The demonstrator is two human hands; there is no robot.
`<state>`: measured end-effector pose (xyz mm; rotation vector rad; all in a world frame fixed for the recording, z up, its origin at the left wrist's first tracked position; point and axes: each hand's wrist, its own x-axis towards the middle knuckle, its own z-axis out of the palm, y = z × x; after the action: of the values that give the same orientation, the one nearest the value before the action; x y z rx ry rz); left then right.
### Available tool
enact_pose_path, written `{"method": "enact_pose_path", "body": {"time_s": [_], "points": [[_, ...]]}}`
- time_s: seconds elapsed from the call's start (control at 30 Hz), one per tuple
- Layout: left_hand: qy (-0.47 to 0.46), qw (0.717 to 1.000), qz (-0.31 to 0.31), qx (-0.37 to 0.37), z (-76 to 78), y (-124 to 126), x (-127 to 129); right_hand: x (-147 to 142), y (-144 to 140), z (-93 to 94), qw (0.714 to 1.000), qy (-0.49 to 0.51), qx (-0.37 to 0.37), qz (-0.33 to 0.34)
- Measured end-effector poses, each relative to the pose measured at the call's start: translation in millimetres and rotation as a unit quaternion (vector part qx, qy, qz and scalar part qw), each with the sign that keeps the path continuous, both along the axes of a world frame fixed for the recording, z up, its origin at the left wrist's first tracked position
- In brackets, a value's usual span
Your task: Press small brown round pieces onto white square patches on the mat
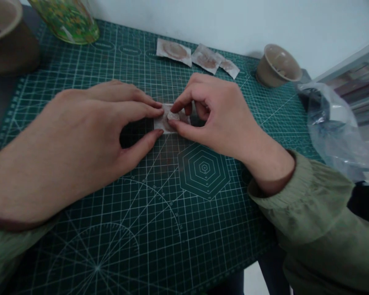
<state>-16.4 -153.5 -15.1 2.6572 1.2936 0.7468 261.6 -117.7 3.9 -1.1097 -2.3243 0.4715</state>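
Note:
Between the thumb and fingertips of my right hand [215,110] is a small pale piece with curved lines on its face [173,116]. It touches, or sits just above, a small off-white rectangular sheet [158,123] with a brown smear. My left hand [101,127] holds that sheet against the green cutting mat [123,229], its fingertips at the upper left corner and its thumb at the lower left edge. My right fingers cover part of the sheet.
At the back lie several similar brown-stained sheets [174,51]. A beige cup [278,65] stands at the back right, near a clear plastic bag [335,123]. To the back left are a green-and-yellow patterned glass container [72,20] and a large brown pot [12,49]. A white wall [218,20] bounds the mat.

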Motion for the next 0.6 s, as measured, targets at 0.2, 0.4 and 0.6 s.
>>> {"method": "enact_pose_path", "body": {"time_s": [0.2,0.4,0.6], "points": [[0.030,0.999,-0.004,-0.014,9.9,-1,4,2,3,-6.6,0.998,0.035,0.028,0.038],[0.024,0.999,-0.031,-0.037,15.9,-1,6,3,5,-11.4,0.997,0.050,0.026,0.053],[0.030,0.999,-0.024,-0.022,15.2,-2,6,0,-1,-2.6,0.998,0.043,-0.012,0.054]]}}
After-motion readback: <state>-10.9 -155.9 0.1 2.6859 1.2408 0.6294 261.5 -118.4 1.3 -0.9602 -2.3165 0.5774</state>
